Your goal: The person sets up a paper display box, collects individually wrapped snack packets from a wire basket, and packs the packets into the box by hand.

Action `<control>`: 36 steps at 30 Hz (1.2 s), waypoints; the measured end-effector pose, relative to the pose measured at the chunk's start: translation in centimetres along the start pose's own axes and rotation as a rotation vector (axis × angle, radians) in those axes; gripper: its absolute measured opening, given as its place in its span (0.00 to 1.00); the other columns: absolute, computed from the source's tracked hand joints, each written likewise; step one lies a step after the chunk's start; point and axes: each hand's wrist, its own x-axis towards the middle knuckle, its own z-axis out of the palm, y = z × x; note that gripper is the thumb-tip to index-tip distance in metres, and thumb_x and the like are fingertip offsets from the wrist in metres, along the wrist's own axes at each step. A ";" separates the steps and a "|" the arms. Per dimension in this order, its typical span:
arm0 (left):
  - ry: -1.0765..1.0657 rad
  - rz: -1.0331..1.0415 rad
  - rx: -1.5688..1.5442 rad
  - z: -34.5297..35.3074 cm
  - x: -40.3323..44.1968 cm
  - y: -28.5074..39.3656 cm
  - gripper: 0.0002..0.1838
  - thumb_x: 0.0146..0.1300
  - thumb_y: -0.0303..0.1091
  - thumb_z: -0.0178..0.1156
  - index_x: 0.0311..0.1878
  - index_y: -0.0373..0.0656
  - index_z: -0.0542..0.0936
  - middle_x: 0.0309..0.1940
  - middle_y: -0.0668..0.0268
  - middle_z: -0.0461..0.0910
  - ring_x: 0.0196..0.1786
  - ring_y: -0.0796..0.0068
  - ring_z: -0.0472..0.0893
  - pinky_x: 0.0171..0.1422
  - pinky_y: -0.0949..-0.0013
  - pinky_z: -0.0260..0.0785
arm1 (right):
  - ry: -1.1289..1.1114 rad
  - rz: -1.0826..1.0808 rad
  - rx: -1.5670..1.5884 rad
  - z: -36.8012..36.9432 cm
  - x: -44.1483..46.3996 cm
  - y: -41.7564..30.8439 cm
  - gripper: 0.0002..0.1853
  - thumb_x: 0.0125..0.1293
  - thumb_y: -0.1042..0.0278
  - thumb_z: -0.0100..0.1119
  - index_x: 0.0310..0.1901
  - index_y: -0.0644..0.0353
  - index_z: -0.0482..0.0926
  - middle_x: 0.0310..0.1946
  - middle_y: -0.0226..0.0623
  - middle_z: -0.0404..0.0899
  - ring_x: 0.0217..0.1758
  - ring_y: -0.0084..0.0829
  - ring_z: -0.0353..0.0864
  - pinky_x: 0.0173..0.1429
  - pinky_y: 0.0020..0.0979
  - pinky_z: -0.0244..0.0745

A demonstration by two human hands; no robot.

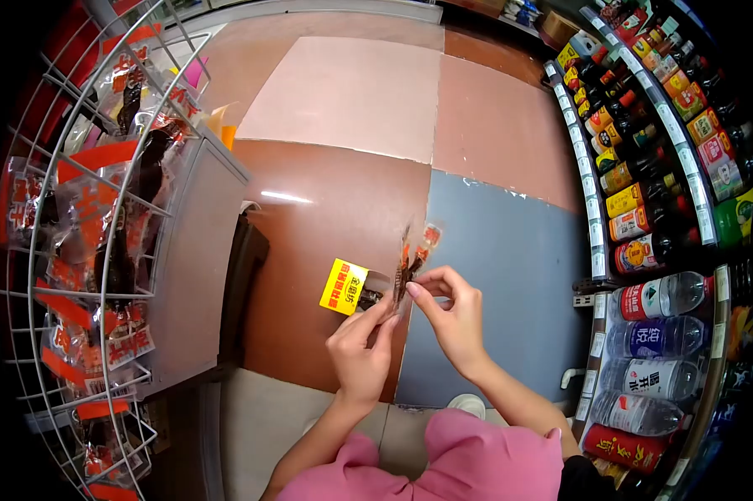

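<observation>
In front of my body, my left hand [364, 346] pinches several small clear snack packets by their lower ends. One of these, a yellow-labelled packet [343, 286] with dark contents, sticks out to the left. A clear packet with red print [427, 242] and another dark-filled packet [403, 265] fan upward, seen nearly edge-on. My right hand [453, 313] has its thumb and fingertips closed together at the right side of these upright packets. Fingers cover the packets' lower ends.
A white wire rack [101, 175] of similar red-topped snack packets stands on the left beside a grey cabinet [197, 250]. Along the right run shelves with sauce bottles [627, 200] and water bottles [652, 342]. Tiled floor [502, 275] lies beneath my hands.
</observation>
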 end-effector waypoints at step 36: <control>-0.243 -0.639 -0.605 -1.9 1.0 -2.2 0.12 0.65 0.25 0.65 0.50 0.31 0.83 0.38 0.65 0.86 0.39 0.85 0.80 0.48 0.77 0.72 | -0.268 0.315 0.748 -2.2 0.9 4.8 0.05 0.65 0.72 0.66 0.38 0.60 0.79 0.37 0.30 0.84 0.38 0.19 0.81 0.48 0.25 0.77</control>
